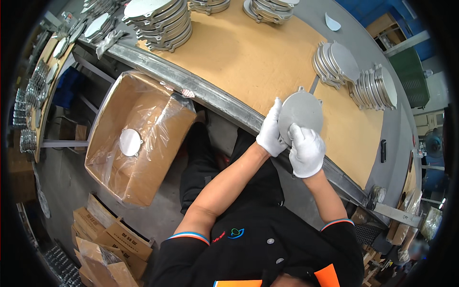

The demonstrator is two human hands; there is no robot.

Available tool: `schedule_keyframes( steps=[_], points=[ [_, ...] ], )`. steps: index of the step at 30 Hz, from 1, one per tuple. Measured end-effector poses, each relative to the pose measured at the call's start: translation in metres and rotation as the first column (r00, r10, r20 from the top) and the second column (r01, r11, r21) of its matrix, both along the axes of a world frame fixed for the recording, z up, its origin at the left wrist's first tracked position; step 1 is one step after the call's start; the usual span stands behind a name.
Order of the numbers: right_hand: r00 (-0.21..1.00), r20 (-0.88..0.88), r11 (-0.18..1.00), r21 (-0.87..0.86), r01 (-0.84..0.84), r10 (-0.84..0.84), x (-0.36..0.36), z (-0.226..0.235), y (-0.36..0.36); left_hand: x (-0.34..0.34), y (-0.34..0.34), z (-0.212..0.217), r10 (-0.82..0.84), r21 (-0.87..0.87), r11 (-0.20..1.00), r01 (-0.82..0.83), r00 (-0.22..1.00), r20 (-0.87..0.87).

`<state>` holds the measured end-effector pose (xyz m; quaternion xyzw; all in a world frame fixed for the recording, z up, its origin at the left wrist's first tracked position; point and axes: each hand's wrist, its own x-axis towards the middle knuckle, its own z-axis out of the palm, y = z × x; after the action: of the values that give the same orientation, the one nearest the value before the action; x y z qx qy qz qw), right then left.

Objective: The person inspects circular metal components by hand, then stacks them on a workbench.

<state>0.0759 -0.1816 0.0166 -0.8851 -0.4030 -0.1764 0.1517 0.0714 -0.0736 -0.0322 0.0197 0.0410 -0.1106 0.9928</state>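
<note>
A round, flat grey metal cover [300,112] with small lugs on its rim is held up over the table's near edge. My left hand [272,130], in a white glove, grips it by its left edge, fingers partly behind it. Against the lower part of its face rests my right hand [306,150], also white-gloved, with curled fingers. Whether those fingers pinch anything small is hidden. Behind the held cover, similar covers lean in a row [334,62], and a second row [375,88] stands to its right.
Tall stacks of covers [162,28] stand at the table's far left. Brown paper [239,57] covers much of the tabletop. Below left, an open carton [167,158] lined with clear plastic holds one cover [130,142]. Folded cardboard [114,234] lies on the floor. A black object [383,151] lies at right.
</note>
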Motion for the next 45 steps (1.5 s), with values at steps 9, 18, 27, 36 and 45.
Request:
schedule_keyframes(
  steps=[9, 18, 27, 36, 45],
  points=[
    [0.810, -0.574, 0.940, 0.328, 0.096, 0.118, 0.032, 0.011, -0.004, 0.001, 0.003, -0.009, -0.003, -0.006, 1.000, 0.004, 1.000, 0.026],
    [-0.068, -0.968, 0.928, 0.250, -0.275, 0.241, 0.064, 0.018, -0.046, 0.001, 0.002, 0.002, -0.054, -0.035, 0.998, 0.058, 0.993, 0.108],
    [-0.100, -0.962, 0.846, 0.272, -0.459, 0.256, 0.061, 0.053, -0.072, -0.002, 0.009, -0.002, -0.016, -0.138, 0.990, 0.022, 0.999, 0.050],
    [-0.294, -0.749, 0.758, 0.399, 0.515, 0.594, 0.069, 0.012, -0.023, -0.002, 0.006, -0.006, -0.101, -0.022, 0.994, 0.102, 0.993, 0.062],
    [-0.107, -0.994, 0.980, 0.035, -0.195, 0.015, 0.048, 0.053, -0.088, -0.003, 0.009, -0.009, 0.068, -0.042, 0.997, -0.066, 0.996, 0.061]
  ],
)
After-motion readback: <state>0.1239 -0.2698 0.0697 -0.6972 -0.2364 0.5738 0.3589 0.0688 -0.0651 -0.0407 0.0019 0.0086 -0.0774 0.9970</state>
